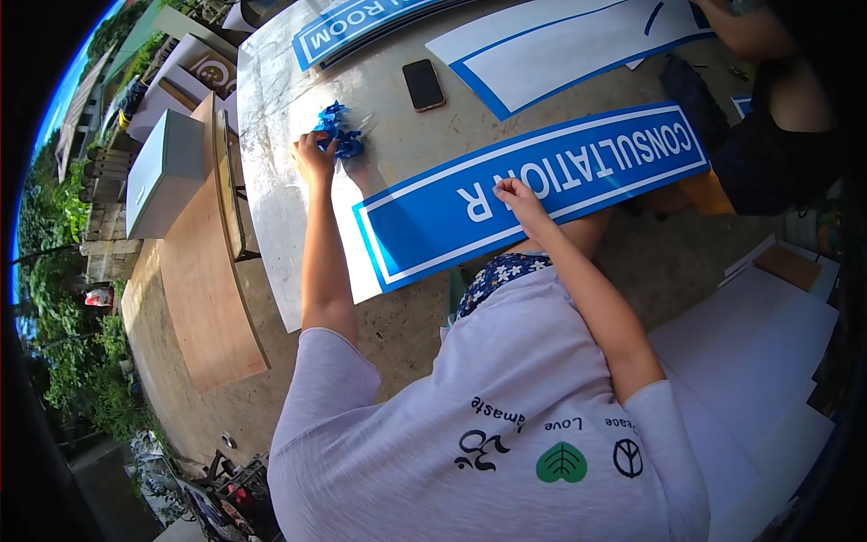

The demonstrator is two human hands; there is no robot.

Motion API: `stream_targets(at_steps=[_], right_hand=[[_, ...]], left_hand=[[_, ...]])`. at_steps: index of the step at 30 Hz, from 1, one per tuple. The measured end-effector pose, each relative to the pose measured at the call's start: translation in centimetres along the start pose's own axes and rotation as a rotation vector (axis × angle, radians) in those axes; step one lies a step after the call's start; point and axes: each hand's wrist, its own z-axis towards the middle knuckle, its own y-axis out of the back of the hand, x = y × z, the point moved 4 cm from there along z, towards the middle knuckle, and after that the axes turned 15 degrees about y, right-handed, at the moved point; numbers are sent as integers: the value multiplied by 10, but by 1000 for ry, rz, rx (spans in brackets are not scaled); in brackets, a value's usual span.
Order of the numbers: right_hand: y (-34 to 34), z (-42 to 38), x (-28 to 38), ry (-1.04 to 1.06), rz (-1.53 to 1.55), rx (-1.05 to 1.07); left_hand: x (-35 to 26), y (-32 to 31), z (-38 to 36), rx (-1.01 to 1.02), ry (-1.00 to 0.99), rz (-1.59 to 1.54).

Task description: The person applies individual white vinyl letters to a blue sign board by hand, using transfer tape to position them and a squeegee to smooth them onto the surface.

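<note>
Got a blue CONSULTATION R sign (420,235) laid across the table (284,194), lettering upside down from this side. Got the right hand (521,200) right over the sign toward the R end, fingers pressed together at the tips; can't tell if pinching anything thin. Got the left hand (315,158) over at some crumpled blue scraps (340,135), fingers curled against the pile; can't tell if actually gripping. Also seeing a dark-screened smartphone (424,85) near the scraps, plus a blue-bordered white panel (551,54) behind the sign.
</note>
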Motion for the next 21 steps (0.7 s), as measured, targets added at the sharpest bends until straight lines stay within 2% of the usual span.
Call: stream_targets(at_steps=[5, 8, 10, 11, 14, 18, 21], right_hand=[[0, -1, 3, 9, 19, -2], [-1, -3, 7, -25, 29, -1], [-2, -3, 8, -31, 27, -8], [-2, -2, 8, -32, 26, -13], [-2, -4, 8, -10, 4, -1], [-4, -9, 14, 14, -114, -20], [-6, -10, 12, 40, -204, -15]], left_hand=[[-9, 8, -7, 52, 11, 93], [-23, 18, -17, -46, -33, 136], [-43, 25, -31, -234, -123, 73], [-54, 22, -38, -263, -214, 23], [-86, -4, -51, 60, -400, -186], [-105, -36, -61, 160, -393, -200], [-96, -58, -61, 117, -291, -248]])
